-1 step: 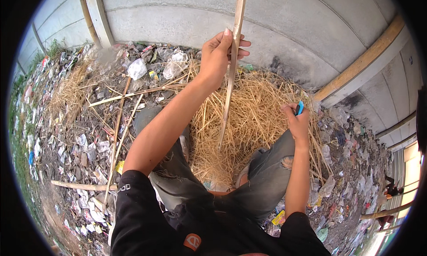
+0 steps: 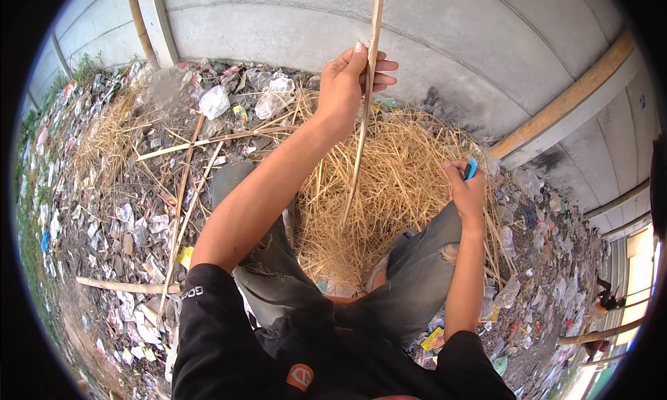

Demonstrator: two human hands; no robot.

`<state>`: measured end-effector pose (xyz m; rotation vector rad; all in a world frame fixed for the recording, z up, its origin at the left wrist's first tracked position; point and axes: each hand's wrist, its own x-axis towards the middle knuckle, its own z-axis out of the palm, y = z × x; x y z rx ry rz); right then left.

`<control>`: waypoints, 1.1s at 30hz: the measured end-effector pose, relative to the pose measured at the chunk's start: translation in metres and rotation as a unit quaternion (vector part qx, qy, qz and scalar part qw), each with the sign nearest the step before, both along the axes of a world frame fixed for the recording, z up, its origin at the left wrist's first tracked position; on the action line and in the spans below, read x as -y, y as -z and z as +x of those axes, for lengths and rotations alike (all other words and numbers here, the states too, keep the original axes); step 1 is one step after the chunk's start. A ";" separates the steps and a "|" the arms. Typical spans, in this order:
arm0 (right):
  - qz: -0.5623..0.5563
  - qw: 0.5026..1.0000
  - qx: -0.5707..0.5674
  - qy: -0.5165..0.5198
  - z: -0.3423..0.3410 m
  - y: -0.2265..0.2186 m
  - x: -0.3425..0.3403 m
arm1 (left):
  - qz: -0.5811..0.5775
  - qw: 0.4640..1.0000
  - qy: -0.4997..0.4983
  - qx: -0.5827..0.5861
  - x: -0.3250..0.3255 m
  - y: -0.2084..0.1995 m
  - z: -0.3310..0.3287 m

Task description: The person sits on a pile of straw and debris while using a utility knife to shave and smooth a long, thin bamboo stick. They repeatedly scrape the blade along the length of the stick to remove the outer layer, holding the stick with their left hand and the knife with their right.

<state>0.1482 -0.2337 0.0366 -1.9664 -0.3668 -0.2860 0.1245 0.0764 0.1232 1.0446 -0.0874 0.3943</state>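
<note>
My left hand (image 2: pixel 346 80), raised ahead of me, pinches a long, thin bamboo strip (image 2: pixel 364 122) between thumb and fingers. The strip stands nearly upright, its top running out of the picture and its lower end over the straw between my legs. At the right, my right hand (image 2: pixel 467 193) is closed around a small blue-and-black tool (image 2: pixel 472 168), of which only one end shows; its kind is hidden by the fingers. That hand is near my right knee, apart from the strip. Below the strip spreads a heap of dry straw-like shavings (image 2: pixel 403 157).
A grey concrete panel wall (image 2: pixel 278 28) runs behind the heap, with a slanting bamboo pole (image 2: pixel 566 98) at the right. Several loose strips (image 2: pixel 182 192) and a short pole (image 2: pixel 128 285) lie at the left. Plastic litter (image 2: pixel 142 230) covers the ground around me.
My left hand and the bamboo strip sit very slightly farther right in the picture. Both hands keep their grips.
</note>
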 end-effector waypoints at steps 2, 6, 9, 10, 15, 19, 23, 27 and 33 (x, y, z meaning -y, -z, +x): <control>-0.031 0.999 0.020 0.019 -0.001 0.000 -0.002 | -0.087 0.996 0.013 -0.021 0.000 0.003 -0.004; -0.033 0.999 0.003 0.028 -0.019 -0.006 -0.019 | -0.182 0.982 0.031 -0.037 -0.001 0.016 -0.011; -0.079 0.994 0.012 -0.074 -0.069 0.011 -0.061 | -0.190 0.979 0.034 -0.059 -0.001 0.034 -0.021; -0.086 0.993 -0.006 -0.079 -0.082 0.015 -0.079 | -0.180 0.980 0.035 -0.074 -0.001 0.042 -0.024; -0.088 0.994 -0.060 -0.029 -0.108 0.042 -0.151 | -0.057 0.994 0.040 -0.081 0.014 0.084 -0.041; -0.091 0.995 0.010 -0.036 -0.105 0.069 -0.188 | 0.077 0.996 -0.040 -0.025 0.003 0.088 -0.058; -0.068 0.997 0.037 0.017 -0.117 0.070 -0.200 | 0.158 0.980 -0.117 -0.001 -0.025 0.082 -0.063; -0.078 0.993 0.026 0.080 -0.131 0.039 -0.191 | 0.491 0.840 -0.224 -0.051 -0.039 0.064 -0.072; -0.004 0.998 0.058 0.003 -0.151 -0.045 -0.142 | 0.578 0.777 -0.243 0.056 -0.021 0.083 -0.045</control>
